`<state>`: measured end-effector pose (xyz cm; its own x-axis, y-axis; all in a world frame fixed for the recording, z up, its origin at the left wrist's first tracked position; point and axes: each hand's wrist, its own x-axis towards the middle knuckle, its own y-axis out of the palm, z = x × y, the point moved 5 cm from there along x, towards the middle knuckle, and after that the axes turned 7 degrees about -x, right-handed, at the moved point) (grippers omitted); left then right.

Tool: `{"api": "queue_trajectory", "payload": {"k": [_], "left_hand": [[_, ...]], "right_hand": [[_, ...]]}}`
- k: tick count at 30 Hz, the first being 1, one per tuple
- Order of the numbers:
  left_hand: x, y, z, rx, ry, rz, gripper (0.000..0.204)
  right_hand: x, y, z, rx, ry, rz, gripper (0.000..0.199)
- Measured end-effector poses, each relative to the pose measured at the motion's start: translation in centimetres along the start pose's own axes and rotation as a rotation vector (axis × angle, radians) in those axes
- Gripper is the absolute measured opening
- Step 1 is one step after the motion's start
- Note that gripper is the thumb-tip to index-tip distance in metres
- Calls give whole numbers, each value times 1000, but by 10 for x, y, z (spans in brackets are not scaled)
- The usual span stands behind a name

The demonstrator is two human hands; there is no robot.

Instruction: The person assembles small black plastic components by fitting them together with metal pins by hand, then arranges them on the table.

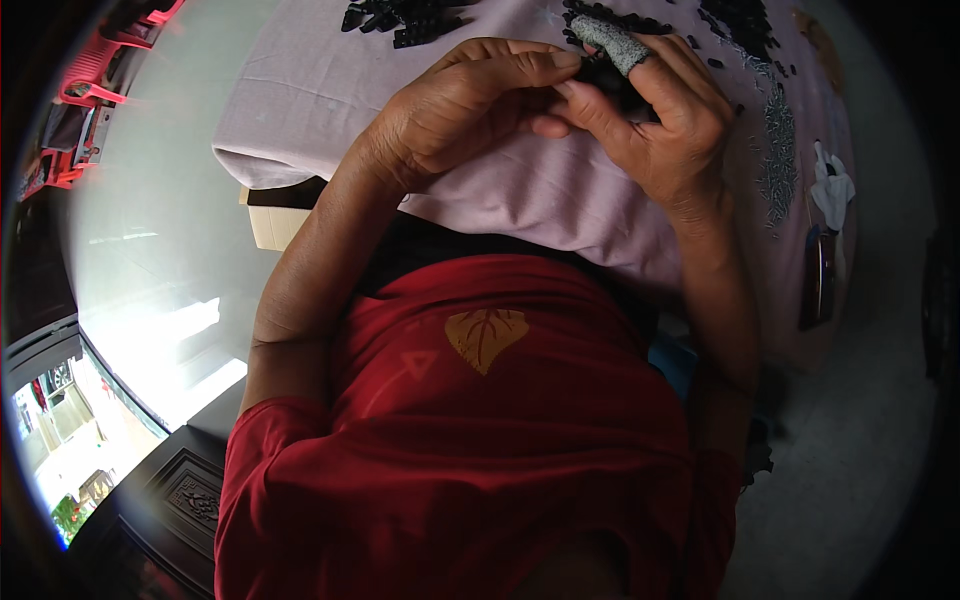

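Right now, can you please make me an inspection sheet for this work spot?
Surface: pink cloth, wrinkled.
Job's things: black pieces in heaps; small grey metal bits in a long pile.
Clutter: white cloth and dark shiny object near the right edge.
Hands: left hand and right hand close together; grey finger cover on the right; grip unclear.
Cables: nothing seen.
Surroundings: red chairs and carved dark panel at left.
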<state>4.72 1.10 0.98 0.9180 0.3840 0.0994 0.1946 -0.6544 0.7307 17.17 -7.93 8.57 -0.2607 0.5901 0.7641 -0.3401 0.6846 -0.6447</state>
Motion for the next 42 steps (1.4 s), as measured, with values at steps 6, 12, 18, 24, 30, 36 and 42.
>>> {"api": "queue_trajectory", "payload": {"k": [6,12,18,24,30,36,42], "left_hand": [[-2,0,1,57,5,-39,27],[-4,1,0,84,-6,-62,24],[-2,-2,3,106,-34,-92,24],[-1,-3,3,123,-44,-111,24],[-2,-1,3,133,-40,-75,26],[-2,1,2,207,-40,-88,31],[-3,1,3,13,16,21,41]], "right_hand": [[1,1,5,-61,-119,-16,29],[-8,6,2,-116,-163,-9,27],[-12,10,2,-118,-210,-54,23],[-12,12,1,-118,-168,-34,27],[-11,11,3,-108,-195,-55,24],[-11,10,3,-120,-216,-86,23],[-6,2,0,-13,-107,-38,28]]}}
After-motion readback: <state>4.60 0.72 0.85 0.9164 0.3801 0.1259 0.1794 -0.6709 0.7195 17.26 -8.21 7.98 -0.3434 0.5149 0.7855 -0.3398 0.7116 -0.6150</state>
